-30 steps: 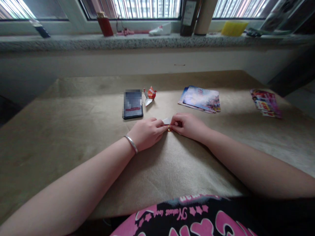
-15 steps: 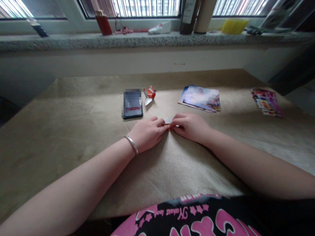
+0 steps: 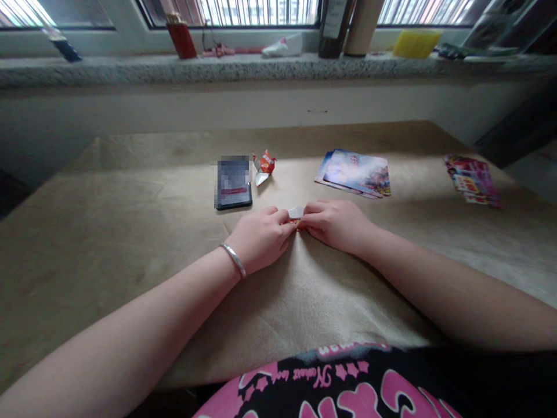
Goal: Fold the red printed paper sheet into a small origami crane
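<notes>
Between my hands a small folded paper (image 3: pixel 296 212) lies on the table, white above with an orange-red patterned strip along its near edge. My left hand (image 3: pixel 263 237), with a silver bangle at the wrist, presses its bent fingers on the left end of the paper. From the other side, the thumb and fingers of my right hand (image 3: pixel 334 223) pinch the right end. The fingertips of both hands almost meet and cover much of the paper. Beyond my left hand stands a folded red, orange and white paper figure (image 3: pixel 265 166), shaped like a bird.
A dark phone (image 3: pixel 235 191) lies beside the paper figure. Farther right are a stack of picture cards (image 3: pixel 357 173) and some pink printed packets (image 3: pixel 473 181). The stone windowsill (image 3: pixel 243 71) behind the table (image 3: pixel 143 232) bears a red lighter-shaped object (image 3: pixel 181 38), bottles and a yellow sponge-like block (image 3: pixel 416 44).
My right fingers have shifted slightly left along the paper, nearer my left fingertips. The whole view has tilted a little; the other things stay put.
</notes>
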The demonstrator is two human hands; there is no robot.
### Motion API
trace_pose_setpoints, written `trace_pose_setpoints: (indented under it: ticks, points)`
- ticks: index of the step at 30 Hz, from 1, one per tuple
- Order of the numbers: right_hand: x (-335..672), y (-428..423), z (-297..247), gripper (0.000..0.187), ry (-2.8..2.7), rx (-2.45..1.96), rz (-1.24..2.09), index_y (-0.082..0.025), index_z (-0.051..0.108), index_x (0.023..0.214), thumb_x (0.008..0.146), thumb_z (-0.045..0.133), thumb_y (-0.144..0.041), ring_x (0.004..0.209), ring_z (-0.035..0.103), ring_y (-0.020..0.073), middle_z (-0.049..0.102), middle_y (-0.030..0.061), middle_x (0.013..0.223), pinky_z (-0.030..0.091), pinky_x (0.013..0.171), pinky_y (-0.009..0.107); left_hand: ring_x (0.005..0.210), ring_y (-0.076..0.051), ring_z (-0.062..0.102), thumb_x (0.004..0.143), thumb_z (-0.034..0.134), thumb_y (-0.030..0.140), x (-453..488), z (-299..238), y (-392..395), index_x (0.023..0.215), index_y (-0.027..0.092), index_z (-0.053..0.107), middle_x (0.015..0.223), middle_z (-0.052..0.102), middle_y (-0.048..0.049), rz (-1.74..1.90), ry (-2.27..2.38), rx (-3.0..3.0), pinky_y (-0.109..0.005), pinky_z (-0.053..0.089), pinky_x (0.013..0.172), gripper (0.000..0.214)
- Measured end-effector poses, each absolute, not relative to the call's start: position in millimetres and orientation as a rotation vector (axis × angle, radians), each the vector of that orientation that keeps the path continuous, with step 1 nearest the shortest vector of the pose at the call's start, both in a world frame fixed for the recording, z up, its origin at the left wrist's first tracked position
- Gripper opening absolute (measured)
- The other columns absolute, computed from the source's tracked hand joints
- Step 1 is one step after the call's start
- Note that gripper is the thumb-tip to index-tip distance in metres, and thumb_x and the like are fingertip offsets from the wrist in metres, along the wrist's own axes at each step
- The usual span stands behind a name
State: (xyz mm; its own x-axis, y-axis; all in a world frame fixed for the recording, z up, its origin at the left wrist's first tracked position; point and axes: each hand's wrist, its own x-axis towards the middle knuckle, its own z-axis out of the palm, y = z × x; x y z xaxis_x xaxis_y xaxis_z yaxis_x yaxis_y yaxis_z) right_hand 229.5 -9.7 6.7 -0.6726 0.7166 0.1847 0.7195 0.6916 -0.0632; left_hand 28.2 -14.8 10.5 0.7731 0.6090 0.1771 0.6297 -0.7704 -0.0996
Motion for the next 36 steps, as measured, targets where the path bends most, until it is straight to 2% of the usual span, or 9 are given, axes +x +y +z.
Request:
trace_pose_setpoints:
  ticks: [7,19,28,36]
  points:
    - [231,-8,12,0.022,-2.729,-1.225,-0.032,-0.025,0.071,0.084,0.083,0.049,-0.025,0.071,0.055,0.0147,0.066,0.0033,0.087,0.025,0.055,0.027,0.079,-0.019,0.058,0.087,0.045,0.023,29,15,-15,0.090,0.019,0.069,0.084,0.063,-0.0068,-0.166,-1.076,-2.825,-0.028,0.047,0.063,0.025]
    - [240,-6,14,0.021,-2.726,-1.245,0.039,-0.026,0.073,0.083,0.079,0.052,-0.024,0.067,0.055,0.0139,0.068,0.0016,0.086,0.026,0.054,0.026,0.077,-0.018,0.058,0.083,0.047,0.019,26,17,-15,0.087,0.018,0.070,0.085,0.063,-0.0069,-0.129,-1.057,-2.819,-0.028,0.047,0.065,0.023]
    - [244,-5,15,0.020,-2.740,-1.228,0.050,-0.026,0.073,0.080,0.078,0.053,-0.023,0.067,0.057,0.0129,0.069,0.0004,0.088,0.028,0.054,0.025,0.080,-0.019,0.059,0.086,0.042,0.020,25,19,-16,0.085,0.017,0.069,0.087,0.063,-0.0070,-0.055,-1.073,-2.808,-0.030,0.047,0.068,0.027]
    - [251,-4,15,0.019,-2.725,-1.306,0.042,-0.027,0.072,0.079,0.077,0.054,-0.023,0.069,0.059,0.0137,0.070,-0.0016,0.088,0.030,0.054,0.025,0.071,-0.020,0.059,0.086,0.042,0.019,23,19,-22,0.075,0.015,0.065,0.081,0.065,-0.0065,-0.045,-1.054,-2.690,-0.031,0.044,0.059,0.025]
